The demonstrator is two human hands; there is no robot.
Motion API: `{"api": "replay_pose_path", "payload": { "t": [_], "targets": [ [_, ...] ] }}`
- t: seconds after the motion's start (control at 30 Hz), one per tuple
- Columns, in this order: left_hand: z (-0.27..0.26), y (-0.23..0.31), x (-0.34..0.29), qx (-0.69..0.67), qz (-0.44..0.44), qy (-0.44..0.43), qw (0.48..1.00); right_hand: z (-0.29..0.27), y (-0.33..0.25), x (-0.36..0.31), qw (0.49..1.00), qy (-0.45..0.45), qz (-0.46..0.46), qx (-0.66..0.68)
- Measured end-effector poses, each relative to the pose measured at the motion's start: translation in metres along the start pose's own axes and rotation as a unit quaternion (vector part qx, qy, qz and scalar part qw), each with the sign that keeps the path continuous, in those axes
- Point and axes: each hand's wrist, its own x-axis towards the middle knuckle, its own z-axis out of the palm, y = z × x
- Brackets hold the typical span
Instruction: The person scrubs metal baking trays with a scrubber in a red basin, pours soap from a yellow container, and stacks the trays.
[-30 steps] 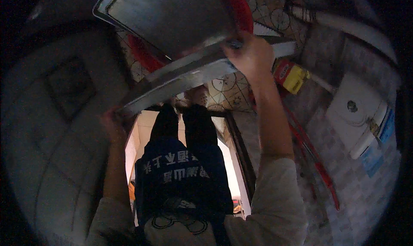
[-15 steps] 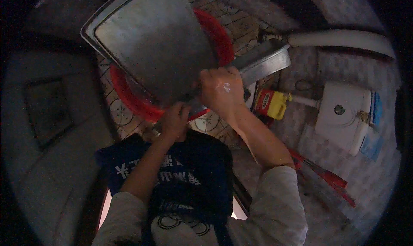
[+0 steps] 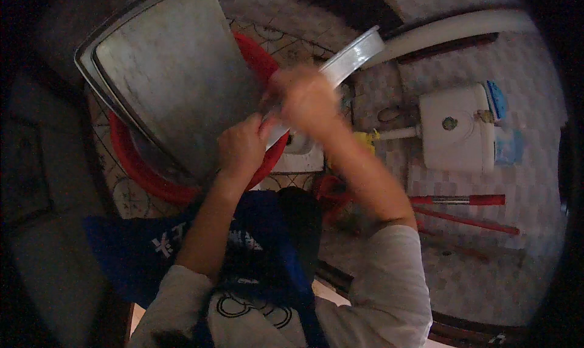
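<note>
A large metal tray (image 3: pixel 170 86) stands tilted in a red plastic basin (image 3: pixel 137 172) on the tiled floor. My left hand (image 3: pixel 242 146) grips the near end of a second, narrow metal tray (image 3: pixel 353 55). My right hand (image 3: pixel 307 102), blurred by motion, holds the same tray a little further along, lifting it edge-on over the basin's right rim. That tray slants up to the right, its far end high near the wall. A dark blue apron (image 3: pixel 267 251) hangs below my arms.
A white toilet cistern (image 3: pixel 453 129) stands at the right, with a blue item (image 3: pixel 496 99) on its top. Red-handled tools (image 3: pixel 462 200) lie on the tiled floor beside it. A yellow object (image 3: pixel 365 142) shows behind my right forearm. A grey padded surface (image 3: pixel 36 165) fills the left.
The large tray has settled further left in the red basin. Both hands have come together on the narrow tray and swung it up toward the right.
</note>
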Motion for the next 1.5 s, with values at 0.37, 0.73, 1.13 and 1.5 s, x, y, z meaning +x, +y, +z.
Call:
{"api": "replay_pose_path", "payload": {
  "t": [0.37, 0.73, 1.13, 1.5],
  "targets": [
    [-0.005, -0.001, -0.004, 0.021, 0.004, 0.006, 1.000, -0.050, 0.127, 0.040, 0.953, 0.116, 0.280, -0.009],
    [0.005, -0.003, -0.006, -0.009, 0.016, 0.025, 1.000, -0.043, 0.206, 0.042, 0.882, 0.037, 0.417, 0.216],
    [-0.006, -0.052, -0.011, -0.021, 0.007, 0.087, 0.996, -0.021, 0.023, 0.056, 0.989, 0.090, 0.022, -0.120],
    [0.002, -0.073, -0.029, -0.090, -0.042, 0.053, 0.994, -0.049, 0.169, 0.053, 0.850, 0.056, 0.373, 0.369]
  ]
}}
